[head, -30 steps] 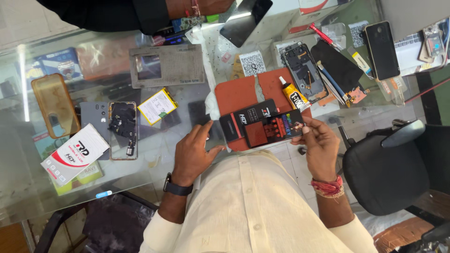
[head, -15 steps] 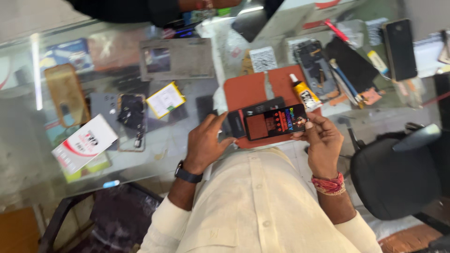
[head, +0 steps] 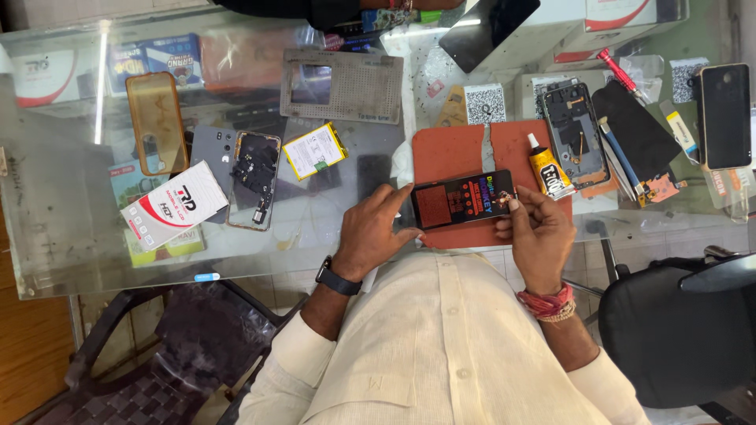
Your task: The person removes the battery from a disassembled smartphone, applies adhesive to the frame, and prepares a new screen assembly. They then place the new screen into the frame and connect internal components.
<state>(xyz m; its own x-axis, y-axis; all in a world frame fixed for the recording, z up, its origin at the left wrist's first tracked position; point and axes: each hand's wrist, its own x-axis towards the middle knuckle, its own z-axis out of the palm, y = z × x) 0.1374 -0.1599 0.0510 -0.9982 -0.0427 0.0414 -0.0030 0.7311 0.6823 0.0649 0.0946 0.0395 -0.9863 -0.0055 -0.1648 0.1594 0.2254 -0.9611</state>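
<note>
Both hands hold a dark phone display panel flat over the orange mat at the near middle of the glass worktop. The left hand, a dark watch on its wrist, pinches the panel's left end between thumb and fingers. The right hand pinches the right end, fingertips pressed together on a small flex piece at the panel's corner. Just right of the panel a yellow glue tube lies on the mat, with an opened phone frame beside it. Well to the left lie a yellow battery, another opened phone and a white box.
</note>
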